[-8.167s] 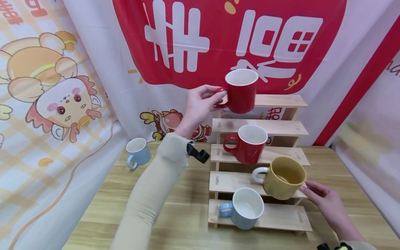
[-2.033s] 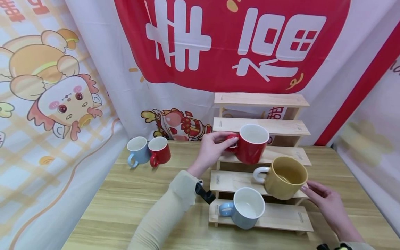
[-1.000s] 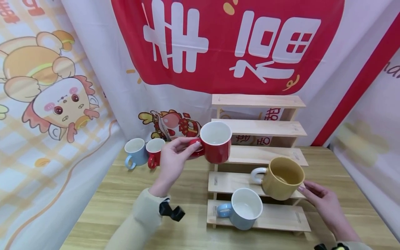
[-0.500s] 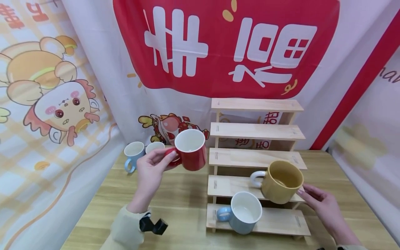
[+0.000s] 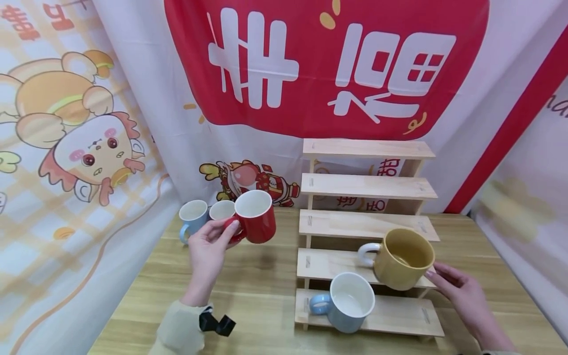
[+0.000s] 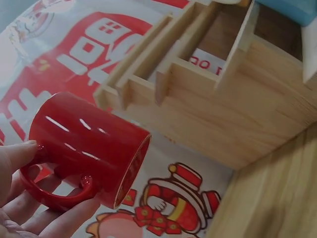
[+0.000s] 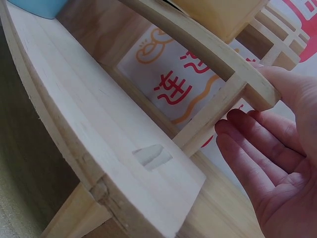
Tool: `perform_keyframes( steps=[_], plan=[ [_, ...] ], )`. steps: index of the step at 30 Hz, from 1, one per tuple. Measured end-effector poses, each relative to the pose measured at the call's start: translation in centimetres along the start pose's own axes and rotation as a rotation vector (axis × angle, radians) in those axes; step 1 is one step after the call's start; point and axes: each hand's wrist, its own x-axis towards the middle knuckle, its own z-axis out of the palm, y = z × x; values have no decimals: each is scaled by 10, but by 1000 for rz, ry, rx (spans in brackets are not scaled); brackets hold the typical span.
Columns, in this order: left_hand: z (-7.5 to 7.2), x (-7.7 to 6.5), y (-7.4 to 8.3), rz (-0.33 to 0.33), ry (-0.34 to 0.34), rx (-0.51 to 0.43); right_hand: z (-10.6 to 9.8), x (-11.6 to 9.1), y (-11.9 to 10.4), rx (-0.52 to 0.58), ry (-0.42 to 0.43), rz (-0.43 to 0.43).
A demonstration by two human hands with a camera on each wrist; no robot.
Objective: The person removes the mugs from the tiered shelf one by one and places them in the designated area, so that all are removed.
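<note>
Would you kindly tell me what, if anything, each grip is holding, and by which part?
The left grip holds a red mug by its handle; the right grip holds the wooden stand by the right end of its second-lowest shelf.

Over my feed, the red mug (image 6: 89, 144) looked like smooth, glossy glazed ceramic, and the mustard mug (image 5: 401, 268) had a glazed sheen too. I saw matt bare wood on the stepped rack (image 5: 335, 224), wood grain across the tabletop (image 5: 253, 305), and softly creased cloth in the backdrop (image 5: 248, 140).

The rack (image 5: 366, 224), bearing two mugs (image 5: 401, 262), stands right of the held mug (image 5: 258, 224).
</note>
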Motion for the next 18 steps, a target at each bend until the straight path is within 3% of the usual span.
perform_keyframes(
  steps=[10, 18],
  plan=[
    [19, 12, -49, -44, 109, -42, 0, 0, 1, 13, 1, 1],
    [31, 16, -90, -71, 206, -24, 0, 0, 1, 3, 11, 0]
  ],
)
